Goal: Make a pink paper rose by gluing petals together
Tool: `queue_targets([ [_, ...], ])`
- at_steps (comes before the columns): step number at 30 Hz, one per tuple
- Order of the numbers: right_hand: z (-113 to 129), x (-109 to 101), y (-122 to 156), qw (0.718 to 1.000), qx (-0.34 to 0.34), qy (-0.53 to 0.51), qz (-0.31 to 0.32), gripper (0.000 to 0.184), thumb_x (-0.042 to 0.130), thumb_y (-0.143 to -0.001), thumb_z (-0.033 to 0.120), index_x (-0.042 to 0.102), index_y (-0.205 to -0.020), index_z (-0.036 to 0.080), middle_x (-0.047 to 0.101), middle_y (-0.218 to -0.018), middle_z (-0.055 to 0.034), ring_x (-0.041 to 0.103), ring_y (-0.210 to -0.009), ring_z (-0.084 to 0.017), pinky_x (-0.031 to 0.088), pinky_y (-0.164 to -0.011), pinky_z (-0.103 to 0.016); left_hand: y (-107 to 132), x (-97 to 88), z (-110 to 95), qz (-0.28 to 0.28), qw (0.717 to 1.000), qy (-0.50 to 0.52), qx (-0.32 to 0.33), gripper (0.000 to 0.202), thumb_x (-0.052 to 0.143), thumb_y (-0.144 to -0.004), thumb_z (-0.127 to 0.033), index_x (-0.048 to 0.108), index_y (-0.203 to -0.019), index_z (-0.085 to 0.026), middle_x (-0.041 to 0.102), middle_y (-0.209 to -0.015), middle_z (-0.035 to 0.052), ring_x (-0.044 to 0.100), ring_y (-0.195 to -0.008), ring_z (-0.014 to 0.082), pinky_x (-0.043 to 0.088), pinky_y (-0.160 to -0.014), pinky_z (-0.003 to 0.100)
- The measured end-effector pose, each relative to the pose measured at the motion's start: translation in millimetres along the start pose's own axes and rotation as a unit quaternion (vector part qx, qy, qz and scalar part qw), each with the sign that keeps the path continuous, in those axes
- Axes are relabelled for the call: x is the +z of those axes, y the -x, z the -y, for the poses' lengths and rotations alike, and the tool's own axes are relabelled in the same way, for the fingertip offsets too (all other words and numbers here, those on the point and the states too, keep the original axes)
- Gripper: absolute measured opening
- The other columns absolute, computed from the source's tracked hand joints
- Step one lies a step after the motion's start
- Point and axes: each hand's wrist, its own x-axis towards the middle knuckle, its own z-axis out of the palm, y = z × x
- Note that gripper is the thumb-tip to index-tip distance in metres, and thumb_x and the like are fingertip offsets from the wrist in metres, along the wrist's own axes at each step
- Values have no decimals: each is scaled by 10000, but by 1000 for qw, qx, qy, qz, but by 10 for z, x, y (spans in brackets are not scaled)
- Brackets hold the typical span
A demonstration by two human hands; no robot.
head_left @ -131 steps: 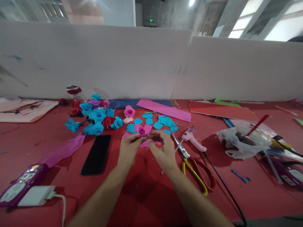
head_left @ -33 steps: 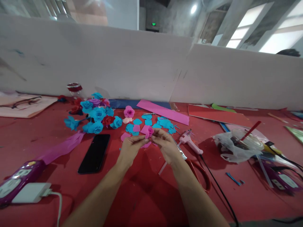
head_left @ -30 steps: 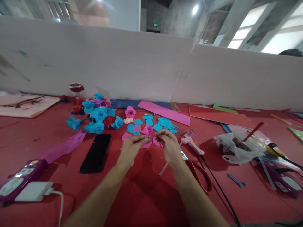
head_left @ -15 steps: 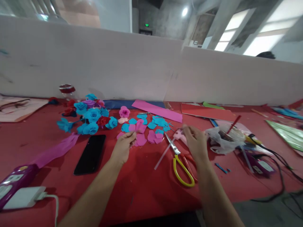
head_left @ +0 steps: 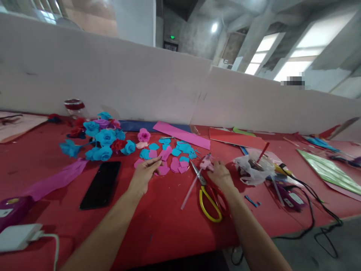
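My left hand [head_left: 142, 175] pinches a pink paper petal [head_left: 166, 153] between thumb and fingers, just above loose pink petals [head_left: 175, 164] and blue petals [head_left: 183, 147] on the red table. My right hand [head_left: 221, 175] is closed around the handle of a small pink glue gun [head_left: 207, 163], its fingers partly hidden. A translucent glue stick [head_left: 189, 192] sticks out of the gun's back toward me. Under and beside it lie scissors [head_left: 210, 205] with yellow and red handles. One finished pink paper flower [head_left: 144, 135] rests behind the petals.
A bunch of blue and red paper flowers [head_left: 105, 137] lies left, behind a black phone [head_left: 100, 184]. A pink paper strip [head_left: 183, 135] is at the back. To the right are a plastic bag with a cup [head_left: 251, 169], a purple power strip [head_left: 291, 197] and black cables [head_left: 313, 214].
My right hand has come down and closed on the glue gun's handle. My left hand still pinches the petal. The whole view has shifted slightly to the right.
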Motion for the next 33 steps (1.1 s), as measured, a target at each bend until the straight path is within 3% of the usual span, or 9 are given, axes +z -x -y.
queue_targets([
  [3, 24, -75, -12, 999, 4, -37, -31, 337, 535, -738, 250, 565, -1047, 119, 624, -985, -142, 600, -885, -246, 439, -722, -308, 5, 14, -24, -28, 1000, 1, 14, 310, 717, -639, -312, 723, -911, -163, 695, -736, 34, 477, -457, 52, 328, -452, 206],
  [5, 140, -151, 20, 989, 9, -138, -52, 280, 530, -761, 326, 592, -964, 143, 641, -818, -83, 606, -747, -210, 441, -636, -284, 7, 23, -35, -48, 999, 6, 14, 278, 721, -629, -290, 727, -871, -155, 695, -737, 35, 491, -460, 57, 341, -452, 208],
  [7, 336, -213, 96, 934, 13, -350, -68, 275, 559, -754, 412, 604, -836, 154, 586, -616, -21, 555, -569, -165, 415, -537, -263, 5, 24, -38, -58, 998, 19, 6, 252, 723, -625, -267, 725, -849, -151, 691, -729, 32, 501, -463, 56, 339, -441, 198],
  [9, 565, -240, 203, 903, -14, -427, -41, 333, 496, -796, 481, 586, -738, 165, 504, -493, 25, 481, -461, -121, 389, -479, -237, -2, 17, -38, -54, 997, 49, -16, 247, 727, -623, -257, 720, -847, -152, 685, -717, 26, 501, -463, 49, 336, -429, 180],
  [13, 878, -171, 407, 820, -115, -557, 61, 315, 500, -838, 450, 605, -776, 159, 454, -448, 50, 410, -415, -89, 323, -428, -209, -18, 3, -51, -52, 986, 129, -92, 218, 735, -616, -226, 711, -821, -155, 672, -677, 16, 502, -460, 41, 390, -450, 159],
  [18, 921, 19, 510, 828, -147, -533, 90, 271, 523, -834, 429, 617, -930, 193, 542, -599, 19, 430, -448, -102, 365, -446, -241, -29, 25, -71, -50, 969, 196, -142, 99, 719, -626, -154, 694, -721, -141, 636, -601, 6, 481, -453, 26, 394, -441, 128],
  [21, 919, 77, 521, 827, -154, -534, 84, 216, 536, -832, 398, 620, -890, 208, 564, -654, 5, 429, -456, -104, 369, -454, -255, -29, 39, -74, -43, 967, 199, -152, 99, 715, -634, -151, 688, -728, -139, 624, -588, 6, 474, -440, 29, 367, -402, 126],
  [26, 958, 43, 536, 807, -154, -562, 92, 170, 568, -811, 350, 638, -904, 225, 530, -583, 13, 441, -474, -131, 385, -453, -267, -28, 44, -60, -56, 968, 182, -160, 95, 686, -652, -122, 695, -746, -136, 631, -605, 20, 500, -467, 40, 392, -420, 130],
  [33, 991, -58, 549, 817, -161, -547, 90, 111, 574, -792, 338, 649, -794, 256, 514, -527, 9, 563, -657, -211, 470, -620, -330, -35, 35, 5, -28, 976, 163, -142, 155, 737, -614, -175, 719, -767, -156, 636, -628, 11, 505, -501, 31, 393, -446, 111],
])
